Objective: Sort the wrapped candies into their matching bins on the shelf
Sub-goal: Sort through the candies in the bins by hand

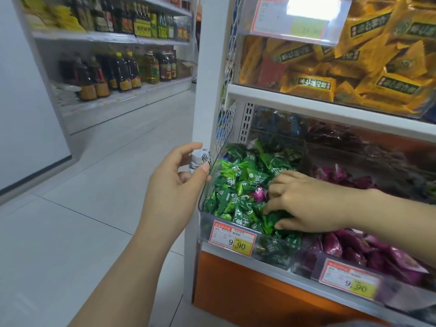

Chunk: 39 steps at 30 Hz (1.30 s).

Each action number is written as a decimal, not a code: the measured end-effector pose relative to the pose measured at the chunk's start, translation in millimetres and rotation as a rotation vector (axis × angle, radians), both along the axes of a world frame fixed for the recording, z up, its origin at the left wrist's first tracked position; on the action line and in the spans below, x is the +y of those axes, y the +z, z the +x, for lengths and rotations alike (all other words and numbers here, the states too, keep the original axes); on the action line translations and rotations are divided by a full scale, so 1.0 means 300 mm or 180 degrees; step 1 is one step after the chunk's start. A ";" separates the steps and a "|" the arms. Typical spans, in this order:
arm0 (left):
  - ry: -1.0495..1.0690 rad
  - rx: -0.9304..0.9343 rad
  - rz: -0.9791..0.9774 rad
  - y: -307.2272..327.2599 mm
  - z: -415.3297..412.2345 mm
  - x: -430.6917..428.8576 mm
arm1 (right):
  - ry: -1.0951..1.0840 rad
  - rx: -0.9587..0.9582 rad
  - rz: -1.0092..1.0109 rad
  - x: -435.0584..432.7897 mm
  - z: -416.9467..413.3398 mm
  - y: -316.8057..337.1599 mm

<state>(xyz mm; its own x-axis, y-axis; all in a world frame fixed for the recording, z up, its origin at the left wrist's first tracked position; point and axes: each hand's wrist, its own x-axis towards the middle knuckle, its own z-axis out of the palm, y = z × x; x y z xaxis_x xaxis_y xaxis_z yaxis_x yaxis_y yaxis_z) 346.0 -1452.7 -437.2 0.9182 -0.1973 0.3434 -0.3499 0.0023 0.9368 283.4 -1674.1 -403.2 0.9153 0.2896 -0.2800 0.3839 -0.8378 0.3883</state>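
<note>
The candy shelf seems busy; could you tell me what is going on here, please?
A person is sorting candies at the shelf. Their left hand holds a white-wrapped candy just outside the bin of green candies. Their right hand is down in that bin, fingers at a stray purple candy among the green ones; whether they grip it yet is unclear. More purple candies fill the next bin to the right.

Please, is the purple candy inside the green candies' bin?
Inside: the purple candy lies among the green candies, beside the right hand.
</note>
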 end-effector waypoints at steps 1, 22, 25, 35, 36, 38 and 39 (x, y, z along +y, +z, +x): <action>-0.0002 0.0004 -0.0008 0.002 -0.003 -0.002 | -0.0046 0.0057 0.0072 -0.006 -0.009 0.009; -0.0072 0.0049 0.0171 0.006 -0.013 -0.011 | -0.0434 0.0495 0.1044 0.008 0.082 -0.020; -0.0115 0.0066 0.0132 0.011 -0.019 -0.025 | -0.0508 0.0456 0.1194 0.023 0.103 -0.031; -0.0112 0.0025 0.0221 0.009 -0.035 -0.046 | -0.1106 0.0067 0.1348 0.067 0.215 -0.102; -0.0102 0.0021 0.0232 0.008 -0.035 -0.046 | -0.1148 0.0073 0.1251 0.072 0.218 -0.112; -0.0088 0.0019 0.0244 0.008 -0.035 -0.048 | -0.1251 0.0144 0.1203 0.077 0.221 -0.121; -0.0086 0.0019 0.0243 0.008 -0.036 -0.047 | -0.1310 0.0195 0.1240 0.077 0.221 -0.119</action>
